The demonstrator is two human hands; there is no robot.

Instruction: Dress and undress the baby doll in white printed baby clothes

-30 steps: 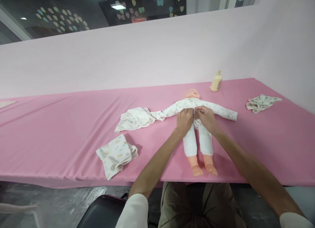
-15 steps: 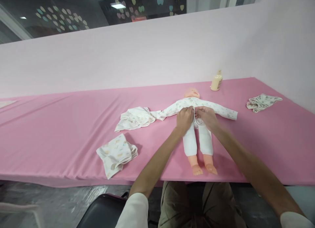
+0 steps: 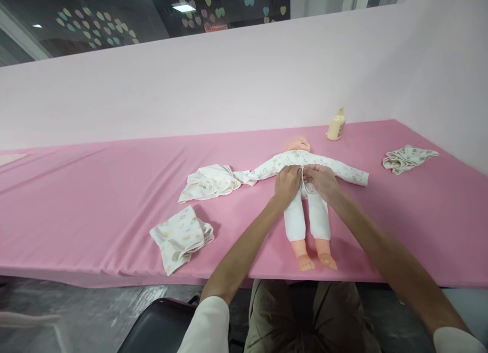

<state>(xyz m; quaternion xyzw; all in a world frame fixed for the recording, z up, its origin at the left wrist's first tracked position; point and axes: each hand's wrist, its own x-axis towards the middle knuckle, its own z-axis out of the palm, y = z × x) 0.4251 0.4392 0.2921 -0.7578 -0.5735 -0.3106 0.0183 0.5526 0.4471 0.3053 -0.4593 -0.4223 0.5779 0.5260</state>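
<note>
A baby doll lies on its back, its feet toward me at the table's front edge. It wears a white patterned baby shirt with long sleeves spread sideways, and its legs are in white cloth. Over the doll's belly, my left hand is closed on the shirt's front edge. Close beside it, my right hand pinches at the same front opening, fingertips together. A thin white tie or edge hangs between the two hands; the exact grip is partly hidden by my fingers.
Pink cloth covers the table. A crumpled white garment touches the doll's left-lying sleeve, and a folded patterned cloth lies nearer. A pump bottle stands behind the doll; another cloth lies right. A black chair is below.
Both hands stay at the shirt front with only slight finger movement. The doll, cloths and bottle keep their places; the view shifts very slightly.
</note>
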